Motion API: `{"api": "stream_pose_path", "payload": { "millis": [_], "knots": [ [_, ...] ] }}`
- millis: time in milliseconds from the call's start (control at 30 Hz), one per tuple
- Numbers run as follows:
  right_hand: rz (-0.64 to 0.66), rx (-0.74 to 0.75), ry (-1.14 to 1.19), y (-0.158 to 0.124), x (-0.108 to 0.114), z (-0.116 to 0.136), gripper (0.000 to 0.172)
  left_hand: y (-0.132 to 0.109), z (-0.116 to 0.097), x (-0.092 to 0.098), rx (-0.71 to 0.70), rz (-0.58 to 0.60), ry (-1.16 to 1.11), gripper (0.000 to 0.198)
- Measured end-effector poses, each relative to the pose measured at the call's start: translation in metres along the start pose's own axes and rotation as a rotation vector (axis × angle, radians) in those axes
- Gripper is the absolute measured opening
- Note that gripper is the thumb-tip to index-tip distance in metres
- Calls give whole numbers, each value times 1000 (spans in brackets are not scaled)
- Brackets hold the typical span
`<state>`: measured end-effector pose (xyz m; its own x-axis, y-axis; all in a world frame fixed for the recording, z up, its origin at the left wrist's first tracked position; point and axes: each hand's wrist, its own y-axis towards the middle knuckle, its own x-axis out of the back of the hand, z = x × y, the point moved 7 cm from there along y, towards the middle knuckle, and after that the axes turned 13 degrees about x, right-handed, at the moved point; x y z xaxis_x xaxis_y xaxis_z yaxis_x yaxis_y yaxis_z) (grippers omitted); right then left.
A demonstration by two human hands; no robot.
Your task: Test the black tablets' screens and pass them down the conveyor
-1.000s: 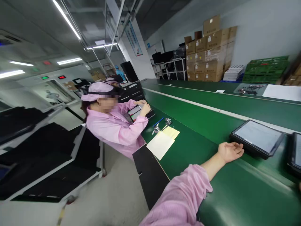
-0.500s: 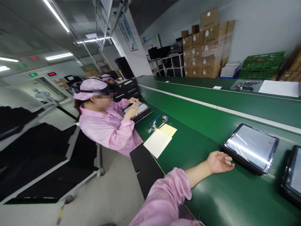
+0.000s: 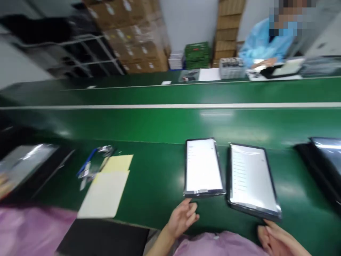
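Two tablet-like devices with lit white screens and dark edges lie side by side on the green bench: the left tablet (image 3: 204, 165) and the right tablet (image 3: 252, 177), which shows lines of text. Just below the left tablet's near edge is my left hand (image 3: 182, 218), its fingers loosely bent and apart, holding nothing. My right hand (image 3: 278, 238) is by the near right corner of the right tablet, partly cut off by the frame's bottom. Its index finger reaches toward that corner; whether it touches, I cannot tell. Nothing shows in this hand.
To the left lie white paper (image 3: 105, 195), a yellow sheet (image 3: 118, 163) and small metal parts with a blue stick (image 3: 87, 163). Another dark device (image 3: 326, 156) is at far right. Across the bench sits a person in blue (image 3: 262, 39); a pink sleeve (image 3: 32, 227) shows at left.
My view has swung right and down from the neighbouring co-worker to the bench before me. Both tablets now show fully, and my right hand has come into view.
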<state>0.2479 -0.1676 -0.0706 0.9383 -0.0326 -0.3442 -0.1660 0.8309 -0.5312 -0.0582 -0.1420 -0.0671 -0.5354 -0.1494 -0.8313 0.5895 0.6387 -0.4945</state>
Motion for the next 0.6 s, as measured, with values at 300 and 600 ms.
{"api": "stream_pose_path", "payload": {
  "millis": [300,600],
  "knots": [
    [189,451,-947,-27,-27,121,27,-83,-65,47,209,-477,805,54],
    [148,1008,-1553,48,-94,139,26,-25,-151,-2,-553,-889,639,27]
  ]
}}
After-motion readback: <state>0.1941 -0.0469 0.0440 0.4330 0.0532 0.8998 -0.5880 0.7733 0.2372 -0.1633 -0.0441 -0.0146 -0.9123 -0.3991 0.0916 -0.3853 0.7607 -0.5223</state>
